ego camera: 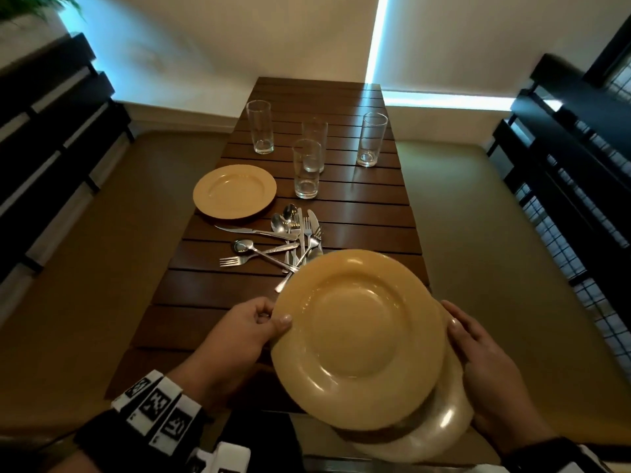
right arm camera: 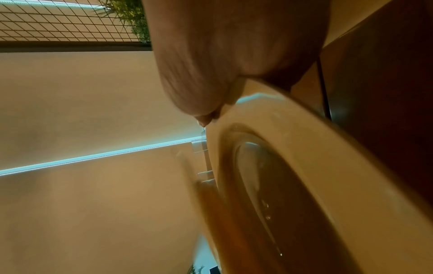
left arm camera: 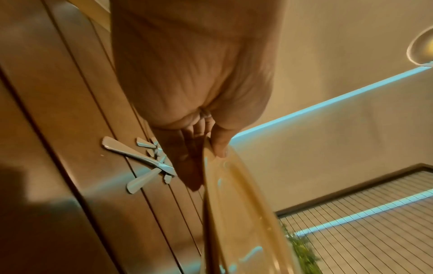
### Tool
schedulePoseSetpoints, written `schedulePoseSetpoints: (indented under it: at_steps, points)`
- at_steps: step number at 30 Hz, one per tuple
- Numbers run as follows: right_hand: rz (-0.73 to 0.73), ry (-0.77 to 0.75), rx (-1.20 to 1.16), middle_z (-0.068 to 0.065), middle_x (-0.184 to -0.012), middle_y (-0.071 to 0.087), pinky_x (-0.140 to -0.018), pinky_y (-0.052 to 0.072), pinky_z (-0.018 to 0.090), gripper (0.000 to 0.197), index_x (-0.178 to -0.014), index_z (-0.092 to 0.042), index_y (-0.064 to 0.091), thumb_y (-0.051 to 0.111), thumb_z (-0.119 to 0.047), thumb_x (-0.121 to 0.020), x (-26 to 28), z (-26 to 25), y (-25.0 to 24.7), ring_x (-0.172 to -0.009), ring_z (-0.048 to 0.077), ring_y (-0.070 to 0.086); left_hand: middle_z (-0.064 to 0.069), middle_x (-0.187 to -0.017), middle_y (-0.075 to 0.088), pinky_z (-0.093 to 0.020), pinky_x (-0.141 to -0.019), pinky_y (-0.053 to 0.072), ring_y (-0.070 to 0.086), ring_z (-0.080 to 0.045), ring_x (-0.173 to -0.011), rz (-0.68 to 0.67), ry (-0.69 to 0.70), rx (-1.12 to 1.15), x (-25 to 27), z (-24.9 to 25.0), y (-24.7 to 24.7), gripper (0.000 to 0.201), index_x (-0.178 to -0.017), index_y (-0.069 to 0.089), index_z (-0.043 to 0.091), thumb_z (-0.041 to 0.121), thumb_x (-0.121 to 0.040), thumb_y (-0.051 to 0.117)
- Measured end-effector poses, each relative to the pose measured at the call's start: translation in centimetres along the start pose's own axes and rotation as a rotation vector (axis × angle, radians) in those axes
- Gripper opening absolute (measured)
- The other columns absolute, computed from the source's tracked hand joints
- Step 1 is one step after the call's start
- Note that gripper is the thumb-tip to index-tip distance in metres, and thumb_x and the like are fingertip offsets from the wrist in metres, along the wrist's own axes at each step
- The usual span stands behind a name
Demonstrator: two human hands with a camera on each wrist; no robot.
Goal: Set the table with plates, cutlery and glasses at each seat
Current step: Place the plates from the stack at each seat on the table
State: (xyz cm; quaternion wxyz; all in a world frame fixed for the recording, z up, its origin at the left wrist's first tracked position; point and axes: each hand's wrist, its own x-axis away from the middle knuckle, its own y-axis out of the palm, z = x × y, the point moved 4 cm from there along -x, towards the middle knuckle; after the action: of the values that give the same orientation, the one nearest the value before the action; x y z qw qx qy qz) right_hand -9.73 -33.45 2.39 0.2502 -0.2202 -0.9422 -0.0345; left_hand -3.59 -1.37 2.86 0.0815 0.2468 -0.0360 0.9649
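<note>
My left hand (ego camera: 269, 319) pinches the left rim of a yellow plate (ego camera: 355, 336), thumb on top and fingers beneath, and holds it tilted above the near end of the wooden table (ego camera: 205, 302). Under it is a lower plate stack (ego camera: 440, 435), which my right hand (ego camera: 457, 332) grips at its right edge. The left wrist view shows the left hand (left arm camera: 211, 144) on the plate (left arm camera: 234, 204) rim. In the right wrist view the right hand's (right arm camera: 211, 115) thumb lies on the pale plate (right arm camera: 293, 148). One set plate (ego camera: 234, 191) lies at the table's left side.
A loose cutlery pile (ego camera: 290, 237) lies mid-table, just beyond the held plate, and shows as cutlery (left arm camera: 140, 157) in the left wrist view. Several tall glasses (ego camera: 306, 169) stand farther back. Tan benches (ego camera: 85, 268) with dark slatted backs flank the table.
</note>
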Motion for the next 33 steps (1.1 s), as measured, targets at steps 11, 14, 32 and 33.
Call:
schedulePoseSetpoints:
  at_steps: [11,14,32,33]
  points:
    - [0.061,0.032,0.092,0.003,-0.120,0.070,-0.094,0.052,0.061,0.022,-0.112,-0.054,0.068,0.057,-0.048,-0.094,0.5,0.6,-1.4,-0.107,0.034,0.067,-0.025,-0.106,0.072,-0.051,-0.078,0.058,0.068,-0.043,-0.099,0.477,-0.130,0.101,0.3,-7.3,-14.2,0.017,-0.106,0.068,0.001,0.015,-0.099,0.063]
    - [0.017,0.049,0.193,-0.005,-0.129,0.065,-0.093,0.050,0.065,0.069,-0.117,-0.065,0.059,0.063,-0.087,-0.052,-2.1,3.2,-4.3,-0.112,0.034,0.064,-0.024,-0.102,0.072,-0.056,-0.081,0.060,0.070,-0.042,-0.094,0.549,-0.176,0.070,0.4,-8.8,-17.0,0.014,-0.103,0.067,0.002,0.015,-0.099,0.063]
    - [0.002,0.073,0.097,0.005,-0.122,0.069,-0.094,0.050,0.065,0.066,-0.113,-0.057,0.066,0.081,-0.069,-0.050,-0.2,0.8,-1.9,-0.108,0.037,0.066,-0.025,-0.103,0.071,-0.054,-0.081,0.059,0.069,-0.040,-0.095,0.623,-0.280,0.108,-3.1,-12.4,-22.0,0.015,-0.105,0.064,0.004,0.017,-0.097,0.066]
    - [0.005,0.064,0.066,0.006,-0.120,0.070,-0.093,0.050,0.066,0.074,-0.114,-0.055,0.067,0.084,-0.068,-0.043,-0.3,0.9,-1.8,-0.107,0.038,0.067,-0.025,-0.103,0.071,-0.052,-0.078,0.060,0.069,-0.040,-0.094,0.624,-0.282,0.106,-3.2,-12.4,-22.0,0.014,-0.103,0.064,0.004,0.017,-0.097,0.067]
